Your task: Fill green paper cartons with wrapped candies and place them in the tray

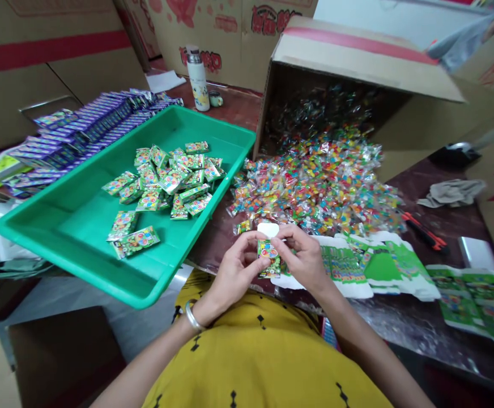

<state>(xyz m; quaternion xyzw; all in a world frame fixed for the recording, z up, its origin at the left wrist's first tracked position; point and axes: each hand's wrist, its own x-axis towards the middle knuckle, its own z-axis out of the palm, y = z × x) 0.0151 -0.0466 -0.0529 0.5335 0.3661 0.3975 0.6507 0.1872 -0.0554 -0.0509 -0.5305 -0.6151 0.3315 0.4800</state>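
Between my hands, in front of my body, is a small green printed candy box (pixel 269 262) with its white top flap (pixel 268 229) standing up. My left hand (pixel 242 262) grips the box from the left, thumb across its front. My right hand (pixel 301 255) pinches its upper right edge near the flap. Just beyond lies a heap of clear packets of colourful candies (pixel 315 181), spilling out of a cardboard box on its side (pixel 357 48). Flat green cartons (pixel 344 266) lie in an overlapping row to the right of my right hand.
A green plastic tray (pixel 81 255) at left holds several filled-looking green boxes (pixel 173 175). Behind it are stacked purple boxes (pixel 89 124). A white flask (pixel 198 82) and small cup (pixel 215 99) stand at the back. Red-black cutter (pixel 425 232), cloth (pixel 451 192) and printed sheets (pixel 480 300) lie right.
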